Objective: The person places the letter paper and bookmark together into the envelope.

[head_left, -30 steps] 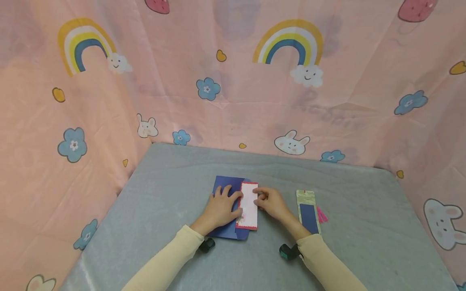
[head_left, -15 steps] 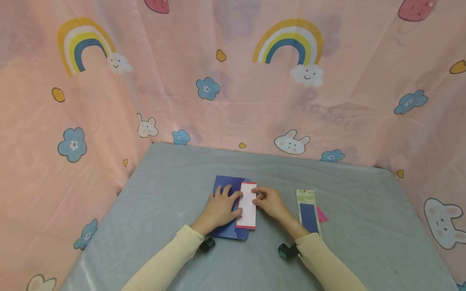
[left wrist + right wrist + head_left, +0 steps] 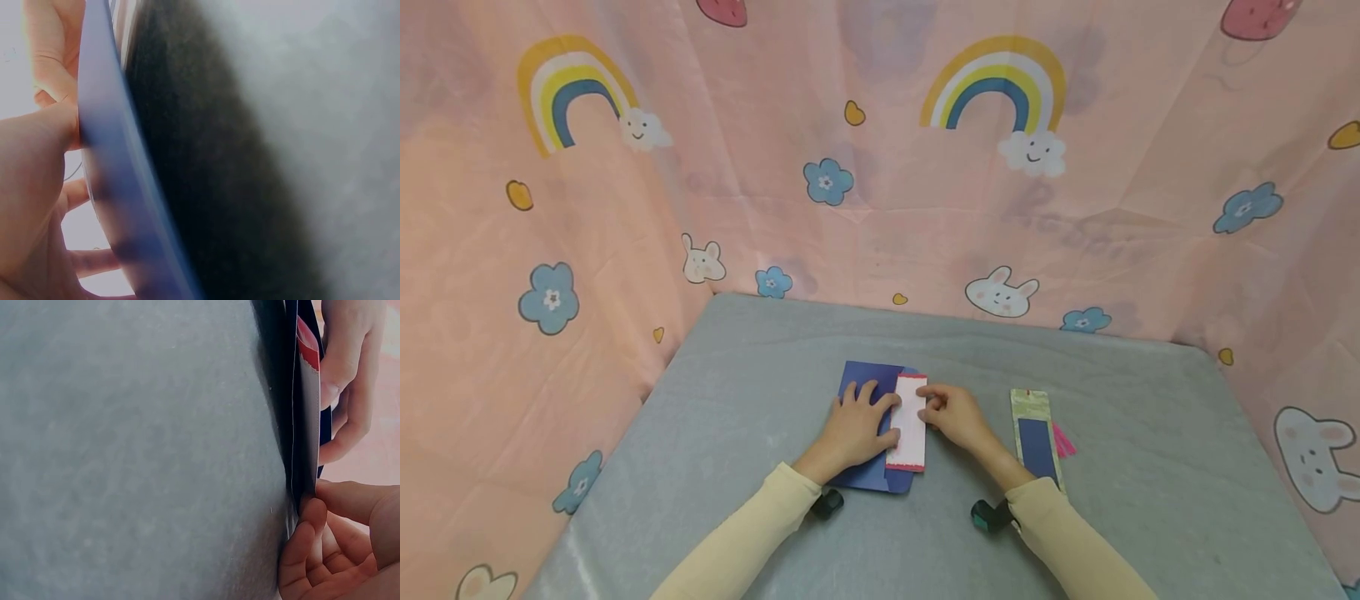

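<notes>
A dark blue folder-like piece (image 3: 868, 375) lies on the grey cloth, looking like card or an envelope. My left hand (image 3: 850, 429) rests on it with spread fingers, its thumb and forefinger on the left edge of a narrow white card with red ends (image 3: 912, 437). The card lies over the folder's right side. My right hand (image 3: 957, 417) pinches the card's right edge between thumb and fingers. In the right wrist view that edge of the white card (image 3: 309, 419) stands a little raised above a dark layer. The left wrist view mostly shows the blue folder's edge (image 3: 119, 162).
To the right lies a green patterned strip (image 3: 1030, 404) with a blue panel, partly behind the right forearm. Pink tassel-like strands (image 3: 1063, 440) stick out beside it. Grey cloth (image 3: 760, 375) covers the table, and a pink printed curtain (image 3: 895, 242) hangs around it.
My right hand has shifted slightly left, and the white card's right edge has moved left with it, so the card looks narrower. My left hand has stayed in place.
</notes>
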Available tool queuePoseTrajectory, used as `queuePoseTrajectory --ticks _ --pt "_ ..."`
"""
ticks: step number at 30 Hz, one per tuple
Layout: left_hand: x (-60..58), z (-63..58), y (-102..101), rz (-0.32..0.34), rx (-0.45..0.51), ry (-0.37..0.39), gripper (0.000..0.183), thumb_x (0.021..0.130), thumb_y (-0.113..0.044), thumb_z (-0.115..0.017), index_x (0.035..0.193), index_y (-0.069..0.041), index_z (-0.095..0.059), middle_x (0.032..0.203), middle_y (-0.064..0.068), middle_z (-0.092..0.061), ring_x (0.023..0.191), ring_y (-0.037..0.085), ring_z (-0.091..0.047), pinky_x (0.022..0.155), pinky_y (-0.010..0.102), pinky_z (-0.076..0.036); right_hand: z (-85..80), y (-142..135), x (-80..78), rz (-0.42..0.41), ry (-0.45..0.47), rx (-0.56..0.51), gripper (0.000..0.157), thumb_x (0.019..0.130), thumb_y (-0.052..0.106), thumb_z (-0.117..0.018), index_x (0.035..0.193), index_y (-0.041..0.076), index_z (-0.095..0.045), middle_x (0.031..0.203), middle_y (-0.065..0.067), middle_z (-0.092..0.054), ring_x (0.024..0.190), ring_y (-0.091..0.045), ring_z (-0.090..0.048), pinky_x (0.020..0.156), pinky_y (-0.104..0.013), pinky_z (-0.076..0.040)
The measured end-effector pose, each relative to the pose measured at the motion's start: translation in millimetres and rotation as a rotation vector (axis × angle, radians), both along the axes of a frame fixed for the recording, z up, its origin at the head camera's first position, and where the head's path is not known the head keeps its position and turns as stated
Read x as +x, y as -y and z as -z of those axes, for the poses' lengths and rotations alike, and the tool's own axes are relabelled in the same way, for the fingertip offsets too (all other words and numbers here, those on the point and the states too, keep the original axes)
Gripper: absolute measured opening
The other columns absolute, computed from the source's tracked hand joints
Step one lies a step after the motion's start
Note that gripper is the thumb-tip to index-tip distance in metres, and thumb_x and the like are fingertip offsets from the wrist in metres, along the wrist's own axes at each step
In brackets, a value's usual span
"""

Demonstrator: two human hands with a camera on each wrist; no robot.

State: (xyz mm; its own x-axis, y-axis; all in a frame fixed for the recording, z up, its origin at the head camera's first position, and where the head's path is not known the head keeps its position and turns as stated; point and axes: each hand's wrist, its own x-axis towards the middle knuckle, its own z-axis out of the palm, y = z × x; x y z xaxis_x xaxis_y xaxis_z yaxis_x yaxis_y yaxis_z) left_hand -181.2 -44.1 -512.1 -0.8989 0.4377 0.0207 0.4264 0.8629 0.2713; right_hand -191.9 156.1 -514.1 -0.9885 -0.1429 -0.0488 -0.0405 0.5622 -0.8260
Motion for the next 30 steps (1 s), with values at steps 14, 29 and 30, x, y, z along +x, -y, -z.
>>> queuePoseTrajectory --ticks 14,29,30 --pt "0.0 -0.9 1.3 0.013 -0.023 0.005 0.053 0.089 -0.049 -0.063 0.138 -0.029 -0.055 0.148 0.020 -0.045 0.136 0.055 -0.039 0.100 0.070 -0.038 -1.9 3.4 -0.9 0.014 0.021 0.006 0.031 0.086 0.005 -0.072 0.116 0.000 -0.070 0.068 -0.002 -0.060 0.058 -0.009 -0.049 0.055 -0.021 -0.040" --pt "-1.0 2.0 1.2 0.005 -0.031 0.008 0.053 0.091 -0.049 -0.060 0.140 -0.031 -0.053 0.151 0.020 -0.044 0.137 0.053 -0.039 0.102 0.069 -0.038 0.0 6.6 -2.7 0.007 0.022 -0.017 0.032 0.085 0.003 -0.071 0.117 -0.001 -0.069 0.068 -0.003 -0.060 0.057 -0.010 -0.049 0.054 -0.021 -0.039" --pt "-1.3 2.2 1.2 0.004 -0.030 0.008 0.053 0.091 -0.048 -0.060 0.140 -0.031 -0.053 0.151 0.020 -0.043 0.137 0.053 -0.039 0.102 0.069 -0.038 0.1 6.8 -2.8 0.008 0.024 -0.017 0.032 0.085 0.003 -0.071 0.117 -0.001 -0.069 0.068 -0.003 -0.060 0.057 -0.010 -0.048 0.054 -0.021 -0.039"
